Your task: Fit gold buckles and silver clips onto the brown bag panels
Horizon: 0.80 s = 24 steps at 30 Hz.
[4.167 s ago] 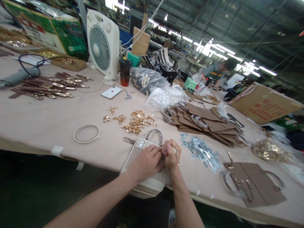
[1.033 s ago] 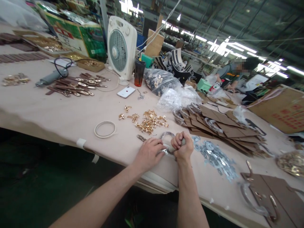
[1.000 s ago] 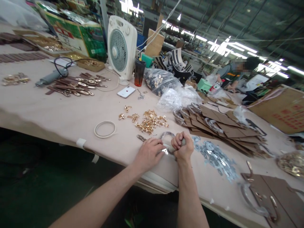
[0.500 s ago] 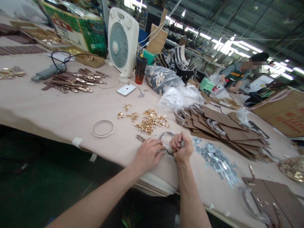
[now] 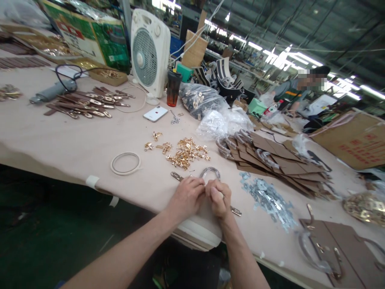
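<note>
My left hand [image 5: 187,196] lies at the table's front edge, fingers bent and pressed together over a small workpiece that they mostly hide. Against its fingertips, my right hand [image 5: 219,197] makes a fist around a tool whose pale handle end shows at the top; its tip is hidden. Beyond the hands a plastic-wrapped bag handle [image 5: 210,172] arches up. A strap's metal-trimmed end [image 5: 176,176] sticks out left of my left hand, and another metal-trimmed end [image 5: 236,210] shows right of my right wrist. Small gold fittings [image 5: 187,153] lie piled just beyond.
Left is a tape roll [image 5: 125,163]; right are silver metal plates [image 5: 270,202] and stacked brown bag panels [image 5: 279,156]. Farther back stand a phone [image 5: 155,114], a tumbler [image 5: 173,89] and a fan [image 5: 149,52]. Brown straps [image 5: 87,104] lie near an electric screwdriver [image 5: 54,92]. Another person [image 5: 294,90] works behind.
My right fist has moved left and slightly down, closer to my left hand, uncovering the strap end at its right. My left hand keeps its place. The view has shifted slightly.
</note>
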### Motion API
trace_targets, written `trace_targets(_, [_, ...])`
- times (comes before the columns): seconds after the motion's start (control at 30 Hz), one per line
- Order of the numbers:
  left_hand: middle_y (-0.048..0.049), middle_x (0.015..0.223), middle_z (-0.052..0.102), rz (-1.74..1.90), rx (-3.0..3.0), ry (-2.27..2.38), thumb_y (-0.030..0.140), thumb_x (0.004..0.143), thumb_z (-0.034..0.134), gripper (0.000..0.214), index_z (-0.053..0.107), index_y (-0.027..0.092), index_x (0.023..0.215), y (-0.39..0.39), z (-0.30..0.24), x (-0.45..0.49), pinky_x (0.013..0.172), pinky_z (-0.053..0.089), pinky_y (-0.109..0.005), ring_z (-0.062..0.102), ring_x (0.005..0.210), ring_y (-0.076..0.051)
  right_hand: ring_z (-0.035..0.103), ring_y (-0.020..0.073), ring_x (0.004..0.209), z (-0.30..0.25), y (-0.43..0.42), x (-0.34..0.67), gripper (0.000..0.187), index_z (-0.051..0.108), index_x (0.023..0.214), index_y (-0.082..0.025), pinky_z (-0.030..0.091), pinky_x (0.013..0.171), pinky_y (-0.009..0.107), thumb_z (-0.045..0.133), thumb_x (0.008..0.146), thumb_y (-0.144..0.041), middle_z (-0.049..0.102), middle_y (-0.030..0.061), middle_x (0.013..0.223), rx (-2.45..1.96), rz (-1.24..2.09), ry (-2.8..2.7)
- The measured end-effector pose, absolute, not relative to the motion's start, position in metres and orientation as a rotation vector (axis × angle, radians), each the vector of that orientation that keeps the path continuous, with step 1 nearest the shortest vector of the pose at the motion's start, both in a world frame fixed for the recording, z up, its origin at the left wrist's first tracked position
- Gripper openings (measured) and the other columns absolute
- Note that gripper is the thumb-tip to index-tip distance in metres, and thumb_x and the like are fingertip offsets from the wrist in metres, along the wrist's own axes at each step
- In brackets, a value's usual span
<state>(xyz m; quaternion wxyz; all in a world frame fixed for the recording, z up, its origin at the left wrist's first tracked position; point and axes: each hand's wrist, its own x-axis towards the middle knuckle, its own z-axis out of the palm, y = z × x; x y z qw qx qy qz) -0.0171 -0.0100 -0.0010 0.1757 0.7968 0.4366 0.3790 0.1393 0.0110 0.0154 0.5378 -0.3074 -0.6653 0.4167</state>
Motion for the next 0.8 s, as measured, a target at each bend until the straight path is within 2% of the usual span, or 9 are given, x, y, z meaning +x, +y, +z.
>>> trace_targets(0.13, [-0.0055, 0.124, 0.071, 1.092, 2.242, 1.379, 0.026, 0.101, 0.06, 0.018, 0.071, 0.027, 0.116, -0.01, -0.001, -0.017, 0.104, 0.047, -0.046, 0.061, 0.118, -0.025, 0.034, 0.0102, 0.043, 0.031, 0.007, 0.145, 0.036, 0.05, 0.065, -0.022, 0.028, 0.044, 0.024, 0.053, 0.098, -0.038, 0.039, -0.0057, 0.053, -0.653, 0.938, -1.148])
trace_targets(0.23, [-0.0042, 0.122, 0.071, 1.069, 2.233, 1.496, 0.028, 0.101, 0.061, 0.02, 0.071, 0.029, 0.118, -0.011, 0.002, -0.019, 0.1, 0.047, -0.045, 0.06, 0.117, -0.026, 0.029, 0.0079, 0.04, 0.049, 0.004, 0.149, 0.034, 0.05, 0.066, -0.022, 0.025, 0.04, 0.023, 0.055, 0.096, -0.037, 0.036, -0.0069, 0.055, -0.624, 0.867, -0.962])
trace_targets(0.33, [-0.0029, 0.12, 0.072, 1.033, 2.258, 1.53, 0.029, 0.101, 0.061, 0.019, 0.072, 0.031, 0.117, -0.011, 0.005, -0.021, 0.098, 0.046, -0.045, 0.06, 0.114, -0.025, 0.029, 0.0076, 0.039, 0.057, 0.0, 0.147, 0.034, 0.052, 0.065, -0.021, 0.024, 0.04, 0.022, 0.055, 0.096, -0.036, 0.036, -0.0066, 0.054, -0.608, 0.901, -0.965])
trace_targets(0.47, [-0.0021, 0.12, 0.072, 1.026, 2.295, 1.474, 0.031, 0.101, 0.062, 0.018, 0.073, 0.031, 0.116, -0.012, 0.006, -0.025, 0.104, 0.043, -0.048, 0.061, 0.114, -0.024, 0.03, 0.0084, 0.039, 0.05, -0.002, 0.131, 0.037, 0.054, 0.064, -0.021, 0.025, 0.04, 0.022, 0.053, 0.099, -0.035, 0.036, -0.0064, 0.051, -0.544, 0.941, -1.003])
trace_targets(0.67, [-0.0037, 0.121, 0.072, 1.058, 2.277, 1.433, 0.032, 0.101, 0.061, 0.019, 0.073, 0.03, 0.117, -0.01, 0.002, -0.029, 0.105, 0.045, -0.047, 0.06, 0.116, -0.024, 0.038, 0.0113, 0.043, 0.026, -0.005, 0.112, 0.039, 0.055, 0.064, -0.021, 0.03, 0.045, 0.025, 0.055, 0.1, -0.036, 0.04, -0.0045, 0.051, -0.58, 0.9, -1.117])
trace_targets(0.8, [-0.0035, 0.12, 0.071, 1.04, 2.267, 1.437, 0.033, 0.102, 0.06, 0.018, 0.072, 0.031, 0.116, -0.01, 0.004, -0.03, 0.104, 0.045, -0.047, 0.06, 0.115, -0.025, 0.037, 0.0109, 0.042, 0.026, -0.005, 0.11, 0.037, 0.055, 0.064, -0.021, 0.03, 0.044, 0.025, 0.053, 0.099, -0.033, 0.039, -0.0049, 0.051, -0.581, 0.846, -1.084])
